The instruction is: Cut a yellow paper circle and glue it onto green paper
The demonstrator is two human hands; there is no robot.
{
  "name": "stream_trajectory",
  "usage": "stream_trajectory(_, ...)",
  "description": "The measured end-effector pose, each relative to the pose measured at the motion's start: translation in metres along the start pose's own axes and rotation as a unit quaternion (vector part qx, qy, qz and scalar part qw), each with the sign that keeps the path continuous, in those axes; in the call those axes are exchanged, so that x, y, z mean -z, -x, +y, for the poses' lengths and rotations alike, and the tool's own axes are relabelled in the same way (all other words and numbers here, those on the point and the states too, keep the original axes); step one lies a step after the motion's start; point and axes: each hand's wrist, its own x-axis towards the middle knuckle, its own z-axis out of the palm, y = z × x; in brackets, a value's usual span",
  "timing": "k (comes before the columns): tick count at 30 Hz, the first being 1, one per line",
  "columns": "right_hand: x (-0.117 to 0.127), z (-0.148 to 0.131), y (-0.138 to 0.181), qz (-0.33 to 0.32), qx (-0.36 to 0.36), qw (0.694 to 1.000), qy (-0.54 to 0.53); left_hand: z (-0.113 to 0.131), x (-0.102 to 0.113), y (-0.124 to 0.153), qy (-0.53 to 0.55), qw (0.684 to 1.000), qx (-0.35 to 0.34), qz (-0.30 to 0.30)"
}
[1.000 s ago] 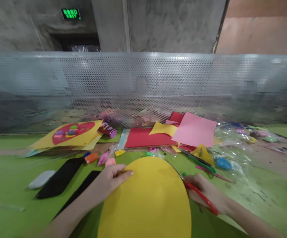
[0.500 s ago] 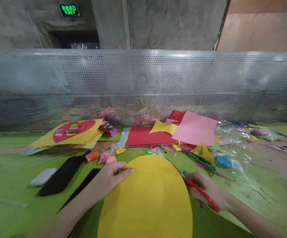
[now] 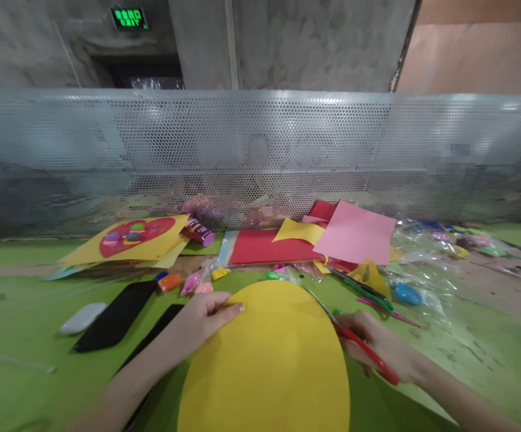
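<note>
A large yellow sheet of paper (image 3: 267,360) with a rounded, curved outline stands in front of me, its lower end out of view. My left hand (image 3: 209,318) pinches its upper left edge, thumb in front and the other fingers behind. Red-handled scissors (image 3: 368,351) are gripped in my right hand (image 3: 373,342) at the sheet's right edge. Their metal blade points up and left along the curve; how far apart the blades are I cannot make out.
Two black phones (image 3: 119,315) and a white case (image 3: 83,318) lie at left. Behind are a yellow card with a red heart (image 3: 138,234), a purple tube (image 3: 200,231), red paper (image 3: 274,246), pink paper (image 3: 357,234), green-handled scissors (image 3: 371,300) and clay packets (image 3: 407,293). A perforated metal screen (image 3: 260,150) stands beyond.
The view has shifted very slightly, so background things sit a little further right. Both hands, the yellow paper and the scissors keep nearly the same positions.
</note>
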Motion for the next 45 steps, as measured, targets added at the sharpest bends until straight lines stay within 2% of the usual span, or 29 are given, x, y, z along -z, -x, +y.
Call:
stream_trajectory(9, 0.000, -0.002, 0.000, -0.005, -0.003, 1.000, 0.010, 0.004, 0.002, 0.002, -0.032, 0.999, 0.011, 0.012)
stream_trajectory(15, 0.001, -0.004, 0.001, -0.005, 0.002, 1.000, 0.022, 0.000, 0.004, 0.001, -0.023, 1.000, -0.007, -0.007)
stream_trajectory(22, -0.001, -0.005, 0.000, 0.001, 0.035, 0.999, 0.042, -0.001, 0.008, 0.000, -0.061, 0.998, -0.014, 0.010)
stream_trajectory(28, -0.002, -0.003, 0.000, -0.012, 0.035, 0.998, 0.047, -0.002, 0.010, -0.001, -0.052, 0.999, -0.013, -0.009)
stream_trajectory(33, 0.000, -0.003, -0.001, -0.004, 0.043, 0.997, 0.059, 0.000, 0.012, -0.002, -0.062, 0.998, -0.018, -0.019)
stream_trajectory(36, 0.001, -0.003, -0.001, 0.006, 0.024, 0.998, 0.056, 0.000, 0.011, -0.002, -0.060, 0.998, -0.019, -0.025)
stream_trajectory(42, 0.002, -0.006, 0.000, -0.043, 0.012, 0.998, 0.035, 0.000, 0.009, 0.000, -0.060, 0.998, -0.016, -0.032)
stream_trajectory(45, 0.000, -0.007, 0.001, -0.038, 0.020, 0.999, 0.033, -0.001, 0.008, 0.000, -0.060, 0.997, -0.016, -0.035)
